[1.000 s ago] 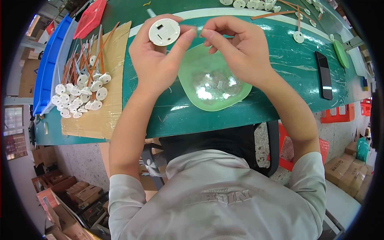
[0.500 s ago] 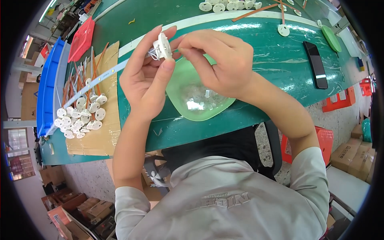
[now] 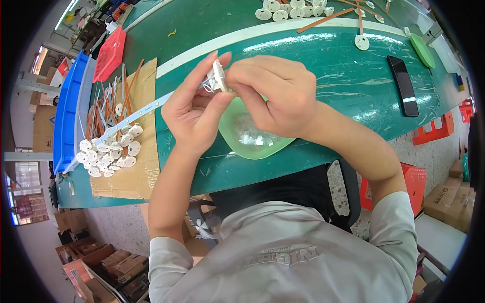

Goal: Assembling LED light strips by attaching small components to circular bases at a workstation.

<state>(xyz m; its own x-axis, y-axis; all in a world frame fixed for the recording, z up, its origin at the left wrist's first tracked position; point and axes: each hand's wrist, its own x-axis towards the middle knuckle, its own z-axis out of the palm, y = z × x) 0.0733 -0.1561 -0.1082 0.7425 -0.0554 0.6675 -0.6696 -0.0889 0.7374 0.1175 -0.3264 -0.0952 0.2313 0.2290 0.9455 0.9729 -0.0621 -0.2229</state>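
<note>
My left hand (image 3: 194, 113) is closed around a white round cap (image 3: 217, 77), held on edge between thumb and fingers. Thin white wires join the cap to a pale LED strip (image 3: 147, 108) that slants down to the left. The fingertips of my right hand (image 3: 275, 91) are pinched together against the cap's right face; whatever they hold is too small or hidden to make out. Below the hands sits a green bowl (image 3: 260, 149) with small clear pieces inside, partly covered by my right hand. Under the strip's far end lies a pile of white round caps (image 3: 108, 154) with strips.
The pile rests on a cardboard sheet (image 3: 126, 187) beside a blue bin (image 3: 70, 113) and a red basket (image 3: 109, 54). A black phone (image 3: 402, 86) and a green tray (image 3: 422, 50) are at the right. More white caps (image 3: 280, 15) stand along the far side.
My right fingertips have come up against the cap, where a small gap showed before. The whole view has shifted slightly, so everything sits a little lower and to the right.
</note>
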